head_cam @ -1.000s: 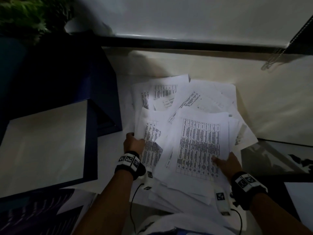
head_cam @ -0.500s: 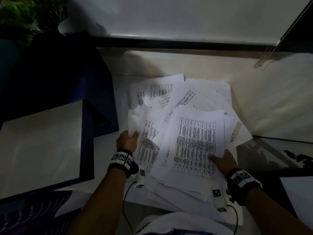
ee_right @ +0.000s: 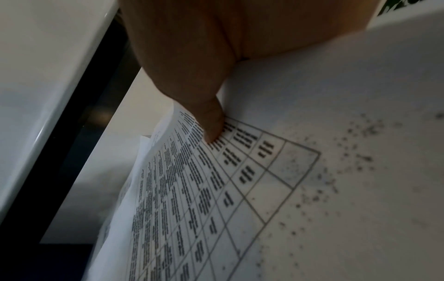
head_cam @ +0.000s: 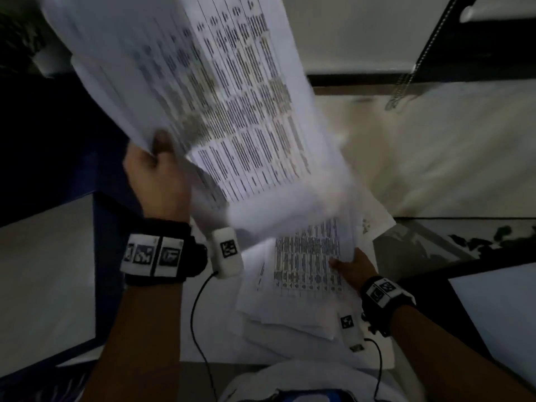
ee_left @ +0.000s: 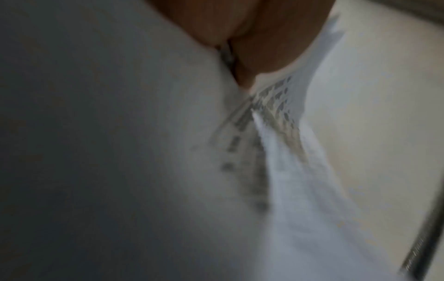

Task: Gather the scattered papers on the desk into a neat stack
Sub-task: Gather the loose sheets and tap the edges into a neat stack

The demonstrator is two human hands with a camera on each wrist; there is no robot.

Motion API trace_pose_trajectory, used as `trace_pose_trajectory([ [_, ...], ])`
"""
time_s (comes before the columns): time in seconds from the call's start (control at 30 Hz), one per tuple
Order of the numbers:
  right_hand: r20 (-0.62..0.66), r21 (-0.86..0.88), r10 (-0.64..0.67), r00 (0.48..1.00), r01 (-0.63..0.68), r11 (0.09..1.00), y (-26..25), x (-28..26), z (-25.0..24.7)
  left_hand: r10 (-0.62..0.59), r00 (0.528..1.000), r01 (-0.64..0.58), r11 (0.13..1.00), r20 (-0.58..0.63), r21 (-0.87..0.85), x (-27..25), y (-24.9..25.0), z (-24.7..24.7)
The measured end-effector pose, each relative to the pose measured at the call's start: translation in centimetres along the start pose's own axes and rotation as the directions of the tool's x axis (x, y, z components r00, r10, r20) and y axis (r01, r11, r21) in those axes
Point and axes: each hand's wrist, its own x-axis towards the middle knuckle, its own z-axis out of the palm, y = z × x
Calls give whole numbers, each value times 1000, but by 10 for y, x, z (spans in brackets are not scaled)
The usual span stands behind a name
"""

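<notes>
sheaf of gridded printouts point(head_cam: 232, 97) in grasp of left hand point(head_cam: 156, 175); right hand point(head_cam: 352, 269) thumb-down on pile point(head_cam: 290, 300), grip unclear

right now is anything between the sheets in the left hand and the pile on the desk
Nothing visible blocks it. The left hand holds the lifted sheets above the pile, their blurred lower edge overlapping it in the head view. Only the right hand is there, thumb on the pile's right edge.

Dark blue box point(head_cam: 106, 256) left; bead chain point(head_cam: 401, 91) hangs upper right.
</notes>
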Motion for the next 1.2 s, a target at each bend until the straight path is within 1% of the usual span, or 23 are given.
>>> trace_pose_trajectory([
  [0.03,13,-8,-18,1000,18,1000,0,-1,0,-117,987,119,993,108,-10,-6,-10,10],
  [0.07,22,-22,-29,999,29,999,0,0,0,-200,951,199,980,235,29,-17,-26,17],
  [0.1,32,-22,-51,998,52,998,-1,-1,-1,-256,902,221,966,349,137,-34,-47,23],
  [0.17,49,27,-49,998,48,999,-3,-3,-3,-355,773,133,902,526,412,-69,-93,26],
  [0.23,59,78,-41,997,36,996,-3,-5,-4,-458,598,-18,813,658,582,-98,-128,20],
  [0.27,36,124,-4,999,0,992,2,-1,-2,-500,532,-80,774,684,628,-108,-142,18],
  [0.3,35,185,44,998,-49,982,10,7,-2,-533,499,-87,754,683,651,-117,-152,16],
  [0.4,86,334,126,988,-148,931,0,2,-2,-558,498,-18,758,664,651,-139,-156,20],
  [0.57,123,249,-39,992,7,969,-22,-26,-14,-531,492,-156,725,690,670,-162,-147,38],
  [0.63,122,258,-113,986,79,963,-27,-31,-23,-546,524,-123,711,654,692,-155,-149,40],
  [0.67,116,261,-151,982,117,958,-39,-41,-28,-555,545,-52,726,629,685,-149,-151,39],
  [0.7,118,265,-193,974,156,951,-48,-45,-34,-567,563,78,761,601,644,-139,-150,37],
  [0.73,110,270,-250,962,213,939,-58,-50,-39,-597,554,256,785,580,564,-128,-144,36],
  [0.77,92,266,-311,946,278,923,-70,-55,-44,-627,513,451,778,586,438,-116,-135,34],
  [0.8,59,264,-363,930,336,904,-81,-58,-49,-638,449,620,727,625,296,-103,-125,32],
  [0.83,13,263,-411,911,394,881,-93,-59,-53,-613,396,719,670,684,184,-90,-113,31],
  [0.87,-41,265,-450,892,443,856,-105,-59,-56,-547,386,737,667,743,108,-77,-99,30],
  [0.9,-84,282,-482,872,484,828,-116,-60,-58,-478,417,712,701,773,49,-67,-88,29],
  [0.97,-152,343,-533,833,550,762,-137,-61,-60,-378,542,597,802,751,-27,-56,-58,29],
  [1.03,-219,391,-544,810,584,711,-148,-59,-59,-290,640,474,878,711,-68,-56,-37,28],
  [1.1,-249,418,-500,830,558,717,-146,-54,-53,-290,670,451,890,683,-65,-60,-29,25],
  [1.17,-214,386,-436,874,486,784,-135,-49,-44,-342,655,500,865,674,-47,-72,-25,23],
  [1.2,-207,365,-413,887,462,809,-128,-49,-39,-391,634,565,824,667,-54,-81,-29,22],
])
